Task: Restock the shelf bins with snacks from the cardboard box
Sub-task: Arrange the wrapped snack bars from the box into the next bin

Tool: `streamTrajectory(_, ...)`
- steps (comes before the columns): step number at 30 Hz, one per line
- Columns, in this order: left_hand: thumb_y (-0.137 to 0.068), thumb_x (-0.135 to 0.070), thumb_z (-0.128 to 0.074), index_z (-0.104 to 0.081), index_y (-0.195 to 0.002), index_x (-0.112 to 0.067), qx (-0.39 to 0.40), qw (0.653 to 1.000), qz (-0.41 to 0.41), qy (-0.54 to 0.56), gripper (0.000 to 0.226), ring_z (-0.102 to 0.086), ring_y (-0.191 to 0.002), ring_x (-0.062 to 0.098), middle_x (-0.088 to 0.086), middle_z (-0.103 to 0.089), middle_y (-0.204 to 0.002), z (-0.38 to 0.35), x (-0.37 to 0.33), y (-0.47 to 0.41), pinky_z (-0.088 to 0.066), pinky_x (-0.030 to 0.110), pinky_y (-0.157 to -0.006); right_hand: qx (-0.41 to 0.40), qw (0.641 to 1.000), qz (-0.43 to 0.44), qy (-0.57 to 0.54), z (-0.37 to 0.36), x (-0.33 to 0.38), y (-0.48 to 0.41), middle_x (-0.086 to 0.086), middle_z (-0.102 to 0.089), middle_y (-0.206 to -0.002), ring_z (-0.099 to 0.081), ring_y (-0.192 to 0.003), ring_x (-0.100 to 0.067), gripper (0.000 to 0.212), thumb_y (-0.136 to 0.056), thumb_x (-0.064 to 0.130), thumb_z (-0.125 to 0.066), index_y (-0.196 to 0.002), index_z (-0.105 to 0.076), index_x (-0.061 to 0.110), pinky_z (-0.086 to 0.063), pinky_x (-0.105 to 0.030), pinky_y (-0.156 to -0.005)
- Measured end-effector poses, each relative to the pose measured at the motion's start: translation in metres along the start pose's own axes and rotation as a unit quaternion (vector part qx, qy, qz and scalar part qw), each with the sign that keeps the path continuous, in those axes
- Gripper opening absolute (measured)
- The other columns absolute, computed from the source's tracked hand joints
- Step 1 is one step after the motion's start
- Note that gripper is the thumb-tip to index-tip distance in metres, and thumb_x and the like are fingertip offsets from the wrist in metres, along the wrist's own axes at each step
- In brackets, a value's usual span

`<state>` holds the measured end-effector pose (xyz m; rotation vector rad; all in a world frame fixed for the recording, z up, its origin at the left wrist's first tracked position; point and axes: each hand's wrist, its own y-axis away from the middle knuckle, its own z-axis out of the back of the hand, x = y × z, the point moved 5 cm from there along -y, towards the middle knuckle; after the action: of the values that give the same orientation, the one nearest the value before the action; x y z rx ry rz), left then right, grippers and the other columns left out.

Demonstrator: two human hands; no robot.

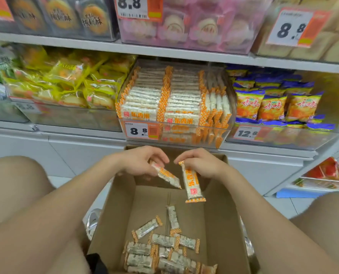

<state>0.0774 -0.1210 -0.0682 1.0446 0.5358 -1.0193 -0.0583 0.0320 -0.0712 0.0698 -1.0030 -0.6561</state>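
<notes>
Above the open cardboard box (222,218), my left hand (139,161) grips a white-and-orange rice snack bar (167,176) that slants down to the right. My right hand (201,163) holds a second snack bar (191,184) by its top end, and it hangs almost upright. Several more bars (164,246) lie loose on the box floor near me. Straight ahead on the lower shelf stands the clear bin (176,131) packed with rows of the same bars, behind an 8.8 price tag (140,131).
A bin of yellow snack packs (69,84) sits left of the rice-bar bin, and a bin of blue-and-orange bags (273,103) sits right of it. An upper shelf (164,51) overhangs them. My knees flank the box. A wire basket (331,175) is at the far right.
</notes>
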Motion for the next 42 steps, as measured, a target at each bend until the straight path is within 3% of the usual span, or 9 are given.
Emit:
streamTrajectory(4,-0.079,0.010,-0.079,-0.067,-0.121,-0.030,-0.068,0.995,-0.068,-0.042,0.059,-0.073,-0.096,0.027,-0.009,-0.071,-0.115,0.027,-0.032,0.022,-0.062,0.045,-0.088,-0.103,0.994,0.041,0.016,0.030,0.047,0.007,0.018,-0.062,-0.058,-0.052,-0.049,0.006,0.021,-0.096,0.024,-0.062,-0.091,-0.080,0.015,-0.036,-0.012,-0.048)
streamTrajectory(6,-0.079,0.003,-0.084,-0.068,-0.121,-0.032,-0.110,0.987,-0.111,-0.043,0.057,-0.071,-0.104,0.014,-0.015,-0.071,-0.115,0.033,-0.042,0.032,-0.058,0.038,-0.096,-0.159,0.985,0.053,-0.039,0.041,0.065,0.012,0.013,-0.056,-0.055,-0.049,-0.043,0.001,0.020,-0.095,0.021,-0.064,-0.091,-0.074,0.005,-0.036,-0.014,-0.044)
streamTrajectory(11,-0.083,0.014,-0.075,-0.068,-0.128,-0.031,-0.147,0.973,-0.159,0.083,0.063,-0.072,-0.114,0.014,-0.008,-0.067,-0.133,0.037,-0.053,0.046,-0.058,0.035,-0.099,-0.220,0.938,-0.001,-0.269,0.049,0.076,0.032,-0.003,-0.070,-0.084,-0.074,-0.065,-0.025,0.007,-0.091,0.015,-0.069,-0.091,-0.070,0.009,-0.058,-0.031,-0.055)
streamTrajectory(13,-0.084,0.015,-0.071,-0.069,-0.129,-0.033,-0.143,0.965,-0.176,0.133,0.066,-0.069,-0.121,0.013,-0.011,-0.063,-0.140,0.041,-0.059,0.052,-0.057,0.035,-0.102,-0.266,0.921,-0.019,-0.285,0.050,0.072,0.040,0.002,-0.071,-0.089,-0.072,-0.069,-0.014,0.010,-0.088,0.018,-0.074,-0.094,-0.074,0.009,-0.063,-0.033,-0.069)
streamTrajectory(18,-0.097,-0.021,-0.076,-0.076,-0.116,-0.029,-0.210,0.944,-0.221,0.125,0.021,-0.068,-0.118,0.008,-0.018,-0.070,-0.128,0.055,-0.069,0.062,-0.057,0.031,-0.098,-0.321,0.926,-0.005,-0.200,0.047,0.082,0.050,0.007,-0.071,-0.097,-0.066,-0.090,-0.008,0.016,-0.082,0.026,-0.079,-0.096,-0.074,0.023,-0.050,-0.027,-0.071)
streamTrajectory(23,-0.099,-0.014,-0.072,-0.072,-0.122,-0.021,-0.210,0.934,-0.264,0.116,0.025,-0.069,-0.116,0.018,-0.006,-0.070,-0.127,0.063,-0.078,0.065,-0.060,0.033,-0.093,-0.200,0.971,0.077,-0.103,0.045,0.110,0.054,0.022,-0.062,-0.120,-0.068,-0.095,0.001,0.034,-0.096,0.030,-0.065,-0.129,-0.066,0.037,-0.055,-0.024,-0.079)
streamTrajectory(27,-0.100,-0.023,-0.071,-0.064,-0.131,-0.028,-0.261,0.919,-0.265,0.128,0.033,-0.073,-0.103,0.015,-0.010,-0.067,-0.129,0.066,-0.078,0.058,-0.059,0.027,-0.086,-0.173,0.971,0.083,-0.143,0.056,0.109,0.052,0.013,-0.073,-0.108,-0.070,-0.081,0.005,0.014,-0.096,0.025,-0.071,-0.107,-0.078,0.029,-0.053,-0.012,-0.067)
streamTrajectory(33,-0.096,-0.014,-0.069,-0.076,-0.109,-0.027,-0.445,0.805,-0.228,-0.318,0.020,-0.063,-0.099,0.020,-0.008,-0.067,-0.103,0.061,-0.053,0.037,-0.051,0.043,-0.085,-0.394,0.902,0.062,-0.164,0.085,0.086,0.048,0.011,-0.067,-0.127,-0.061,-0.119,-0.008,0.035,-0.094,0.028,-0.071,-0.130,-0.071,0.025,-0.054,-0.040,-0.102)
streamTrajectory(42,-0.090,-0.013,-0.078,-0.072,-0.099,-0.019,-0.500,0.700,-0.189,-0.474,0.012,-0.054,-0.092,0.028,0.000,-0.062,-0.097,0.030,-0.069,0.002,-0.036,0.042,-0.077,-0.388,0.909,0.060,-0.138,0.081,0.081,0.034,0.005,-0.064,-0.132,-0.059,-0.124,-0.015,0.047,-0.096,0.025,-0.071,-0.141,-0.062,0.024,-0.051,-0.040,-0.106)
